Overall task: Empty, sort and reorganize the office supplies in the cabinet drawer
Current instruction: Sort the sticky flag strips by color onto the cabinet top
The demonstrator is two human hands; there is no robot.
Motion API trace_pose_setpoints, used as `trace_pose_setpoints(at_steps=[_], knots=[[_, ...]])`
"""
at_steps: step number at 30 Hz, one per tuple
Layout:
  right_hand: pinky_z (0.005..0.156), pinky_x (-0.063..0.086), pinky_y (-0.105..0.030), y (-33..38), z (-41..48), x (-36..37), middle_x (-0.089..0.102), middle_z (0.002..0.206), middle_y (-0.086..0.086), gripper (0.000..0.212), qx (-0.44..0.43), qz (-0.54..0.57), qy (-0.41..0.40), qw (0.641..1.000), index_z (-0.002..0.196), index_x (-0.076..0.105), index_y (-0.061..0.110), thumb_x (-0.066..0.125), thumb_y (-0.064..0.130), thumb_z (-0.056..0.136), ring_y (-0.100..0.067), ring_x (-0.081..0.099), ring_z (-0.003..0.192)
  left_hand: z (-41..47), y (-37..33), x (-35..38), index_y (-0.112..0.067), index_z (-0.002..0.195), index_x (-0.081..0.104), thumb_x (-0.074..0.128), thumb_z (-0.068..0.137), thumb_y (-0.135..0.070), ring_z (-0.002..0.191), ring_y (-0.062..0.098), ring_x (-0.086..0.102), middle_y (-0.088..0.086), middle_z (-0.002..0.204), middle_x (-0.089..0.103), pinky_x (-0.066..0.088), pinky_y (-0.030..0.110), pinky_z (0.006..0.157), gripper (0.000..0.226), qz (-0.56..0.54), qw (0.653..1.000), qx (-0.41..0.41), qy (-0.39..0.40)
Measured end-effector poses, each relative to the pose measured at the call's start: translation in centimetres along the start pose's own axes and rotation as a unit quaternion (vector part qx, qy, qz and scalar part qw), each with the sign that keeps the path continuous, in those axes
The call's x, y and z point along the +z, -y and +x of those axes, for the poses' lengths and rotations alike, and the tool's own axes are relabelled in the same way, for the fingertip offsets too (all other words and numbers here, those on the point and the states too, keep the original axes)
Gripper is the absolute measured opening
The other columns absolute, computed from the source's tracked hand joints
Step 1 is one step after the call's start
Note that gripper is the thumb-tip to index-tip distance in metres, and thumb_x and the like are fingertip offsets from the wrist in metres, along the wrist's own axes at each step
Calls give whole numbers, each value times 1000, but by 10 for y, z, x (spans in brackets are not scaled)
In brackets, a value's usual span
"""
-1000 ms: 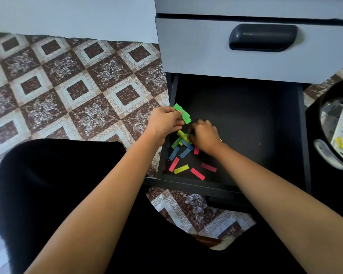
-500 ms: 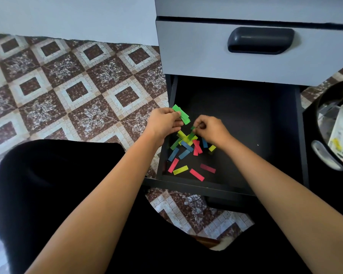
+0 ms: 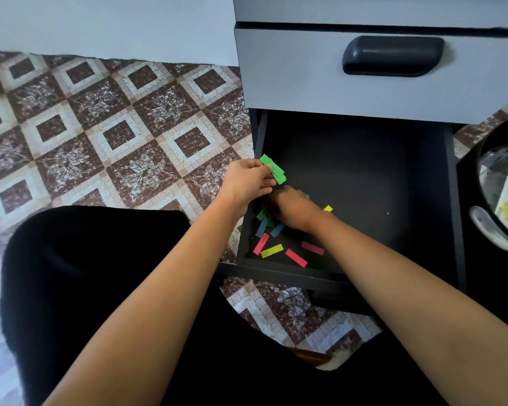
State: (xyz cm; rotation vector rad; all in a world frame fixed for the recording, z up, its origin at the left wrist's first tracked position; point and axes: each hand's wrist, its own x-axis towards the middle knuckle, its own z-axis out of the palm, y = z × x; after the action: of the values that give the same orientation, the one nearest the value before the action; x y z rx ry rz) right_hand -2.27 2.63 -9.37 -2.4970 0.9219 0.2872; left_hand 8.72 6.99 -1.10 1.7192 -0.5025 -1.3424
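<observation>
The black drawer (image 3: 364, 171) is pulled open below a grey drawer front. Several small paper strips in red, yellow, blue and green (image 3: 276, 244) lie loose in its near left corner. My left hand (image 3: 247, 183) hovers over the drawer's left wall and pinches a small stack of green strips (image 3: 273, 169). My right hand (image 3: 294, 208) is palm down on the pile, fingers curled among the strips; what its fingertips touch is hidden. A yellow strip (image 3: 328, 208) peeks out beside its knuckles.
The closed grey drawer with a dark handle (image 3: 393, 55) overhangs the back of the open one. A dark round bin (image 3: 502, 183) holding papers stands at the right. Patterned tile floor (image 3: 100, 127) lies to the left; my black-clad legs fill the foreground.
My right hand had lifted toward the green stack half a second ago and has now dropped back onto the pile, covering more strips. My left hand keeps holding the green strips.
</observation>
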Motion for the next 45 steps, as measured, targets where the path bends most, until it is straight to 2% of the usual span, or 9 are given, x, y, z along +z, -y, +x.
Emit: trace_pose_setpoints(at_steps=[6,10,13,16,22,31,36,41,45], knots=[[92,37,-40,0,0,5,51,127,-11,30,-1,6,0,1000,126,51,11,43,17,98,-29,44,116,0,0,0,-12,71,50,50,95,-7,63,11,58,6,73,59,52,23,68,25,2,1000,-1,0],[87,41,-31,-5,-4,7,62,109,-10,18,9,118,-33,992,105,62,7,51,7,90,-25,53,104,-1,0,0,-12,71,51,50,96,-7,64,11,58,6,74,59,52,22,68,25,8,1000,4,2],[67,42,-13,-11,-16,4,65,87,-4,11,63,289,-57,953,94,65,2,57,0,87,-15,58,83,-2,-2,-1,-12,72,51,49,96,-7,65,11,58,6,75,59,52,23,69,25,9,1000,5,4],[63,42,-7,-17,-31,-5,60,79,5,8,95,383,-90,914,93,67,2,64,5,86,-9,56,76,-4,-3,1,-12,73,53,49,96,-7,64,11,58,5,74,59,52,23,70,23,10,1000,7,5],[54,46,-16,-31,-64,-23,61,80,6,7,180,524,-121,823,82,63,19,66,14,86,-6,55,72,-12,-2,11,-13,76,53,50,95,-9,66,11,58,3,75,58,53,23,71,20,34,999,21,0],[51,46,-16,-33,-118,-63,63,77,-2,10,238,626,-237,704,83,65,14,66,5,86,-9,57,65,-32,11,42,-6,84,57,50,95,-8,63,10,60,7,74,59,54,20,63,14,102,994,22,44],[56,49,-18,-27,-142,-59,66,87,-9,8,260,614,-288,687,84,66,12,65,4,86,-16,63,78,-52,24,64,-6,81,58,53,94,-9,71,13,63,7,78,63,55,25,72,14,47,988,-27,145],[59,49,-20,-18,-147,-42,66,84,-4,8,283,612,-331,660,84,65,13,65,5,86,-14,63,78,-57,29,71,-5,88,61,54,94,-9,75,15,64,8,83,65,56,25,72,10,2,988,-47,150],[58,49,-18,-13,-148,-35,66,82,0,6,268,564,-329,708,91,67,11,65,8,87,-9,62,76,-57,30,72,-1,104,62,55,94,-10,76,15,66,8,84,67,56,27,75,15,-7,990,-46,136]])
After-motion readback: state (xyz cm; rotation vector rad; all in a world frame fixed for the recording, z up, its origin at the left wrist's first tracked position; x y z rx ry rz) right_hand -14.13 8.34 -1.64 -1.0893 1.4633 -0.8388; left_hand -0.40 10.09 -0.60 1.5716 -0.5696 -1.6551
